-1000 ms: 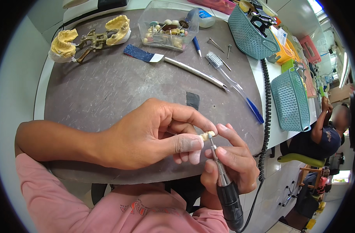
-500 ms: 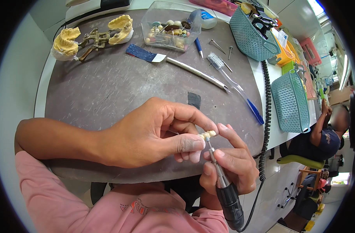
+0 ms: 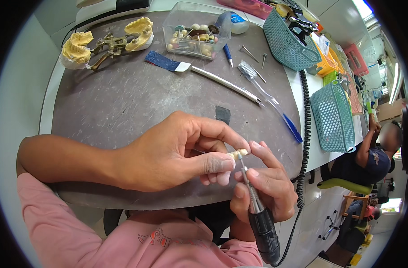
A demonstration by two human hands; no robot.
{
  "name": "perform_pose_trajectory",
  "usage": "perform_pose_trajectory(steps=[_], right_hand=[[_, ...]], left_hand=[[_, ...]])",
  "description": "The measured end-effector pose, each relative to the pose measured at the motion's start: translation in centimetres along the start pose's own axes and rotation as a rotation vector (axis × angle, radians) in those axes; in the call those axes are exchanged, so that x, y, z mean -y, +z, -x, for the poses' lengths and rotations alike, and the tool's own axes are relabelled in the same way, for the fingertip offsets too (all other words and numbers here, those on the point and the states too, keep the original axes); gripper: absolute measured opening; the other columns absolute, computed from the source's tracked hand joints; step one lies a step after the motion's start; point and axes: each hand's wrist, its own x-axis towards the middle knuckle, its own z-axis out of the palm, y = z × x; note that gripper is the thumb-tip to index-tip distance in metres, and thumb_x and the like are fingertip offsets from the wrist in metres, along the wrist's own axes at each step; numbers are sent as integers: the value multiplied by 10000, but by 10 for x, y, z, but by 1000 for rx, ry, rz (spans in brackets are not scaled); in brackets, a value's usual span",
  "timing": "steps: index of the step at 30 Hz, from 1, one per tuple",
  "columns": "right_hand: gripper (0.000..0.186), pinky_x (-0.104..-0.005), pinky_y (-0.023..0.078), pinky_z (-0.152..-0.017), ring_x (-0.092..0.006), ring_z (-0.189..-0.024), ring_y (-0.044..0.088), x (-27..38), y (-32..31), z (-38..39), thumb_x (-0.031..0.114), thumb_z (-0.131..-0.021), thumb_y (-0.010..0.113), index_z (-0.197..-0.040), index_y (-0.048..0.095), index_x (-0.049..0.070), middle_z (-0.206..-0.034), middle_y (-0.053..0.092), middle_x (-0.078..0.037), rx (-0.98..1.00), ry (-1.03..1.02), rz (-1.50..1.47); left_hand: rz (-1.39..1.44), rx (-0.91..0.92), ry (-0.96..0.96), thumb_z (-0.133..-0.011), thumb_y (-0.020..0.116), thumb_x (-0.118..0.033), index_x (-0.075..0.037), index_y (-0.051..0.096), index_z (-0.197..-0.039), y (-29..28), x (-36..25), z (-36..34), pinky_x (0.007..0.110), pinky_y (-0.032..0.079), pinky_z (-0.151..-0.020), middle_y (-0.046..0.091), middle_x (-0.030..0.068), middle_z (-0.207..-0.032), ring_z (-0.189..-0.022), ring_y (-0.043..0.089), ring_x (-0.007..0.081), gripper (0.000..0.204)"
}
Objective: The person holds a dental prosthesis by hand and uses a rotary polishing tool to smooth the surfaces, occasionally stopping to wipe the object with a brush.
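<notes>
Between the thumb and fingers of my left hand (image 3: 186, 154) is a small tooth-coloured dental bridge (image 3: 242, 152) of several joined teeth. My right hand (image 3: 273, 187) is closed round a dental handpiece (image 3: 260, 219) with a black body and a metal nose. Its small bur tip meets the bridge or lies just beside it; the exact contact is too small to tell. A fingertip of the right hand rests close to the left index finger, by the end of the bridge. White dust coats my left thumb and some fingertips.
Beyond my hands lie a toothbrush (image 3: 275, 105), a silver pen-like tool (image 3: 226, 84), a blue abrasive strip (image 3: 164, 60) and a clear box of burs (image 3: 190, 48). Plaster jaw models on an articulator (image 3: 110, 43) stand far left. A coiled cord (image 3: 305, 129) and teal baskets (image 3: 332, 118) line the right; a person (image 3: 378, 152) sits beyond.
The handpiece tip has shifted slightly up along the bridge, and the bridge looks a little tilted. Both hands keep nearly the same place and grip.
</notes>
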Motion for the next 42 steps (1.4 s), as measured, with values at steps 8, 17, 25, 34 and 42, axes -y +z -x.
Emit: perform_pose_trajectory(steps=[8,17,25,34,42], right_hand=[[208,-514,566,-851,-362,-904,720,1,2,0,84,-742,800,-878,646,56,-693,693,-94,-11,-3,11],[219,-514,567,-848,-360,-915,718,3,-3,-2,112,-747,813,-887,651,65,-699,695,-84,36,-22,34],[209,-516,566,-847,-358,-916,718,2,-1,-1,118,-749,811,-890,665,70,-700,696,-82,37,-15,27],[221,-512,569,-843,-359,-904,720,0,-2,-1,83,-731,809,-893,660,64,-695,695,-92,20,-12,20],[214,-515,563,-846,-363,-905,720,3,-6,-3,100,-737,808,-884,657,66,-700,698,-87,93,-42,45]], left_hand=[[-12,-10,-15,-970,599,-136,59,549,-1244,1,-2,0,232,507,-685,672,74,-844,-744,610,82,340],[-7,10,-15,-977,592,-142,60,547,-1242,1,-2,-1,232,503,-688,671,70,-842,-738,603,81,336],[9,3,-19,-975,592,-134,60,544,-1239,1,-1,0,232,504,-687,669,72,-842,-738,603,83,331],[-14,6,-18,-980,580,-134,61,542,-1245,1,-2,0,233,501,-685,669,74,-841,-735,600,82,331],[3,11,-18,-981,577,-134,60,548,-1240,1,-1,-1,228,496,-684,668,70,-840,-737,596,80,325]])
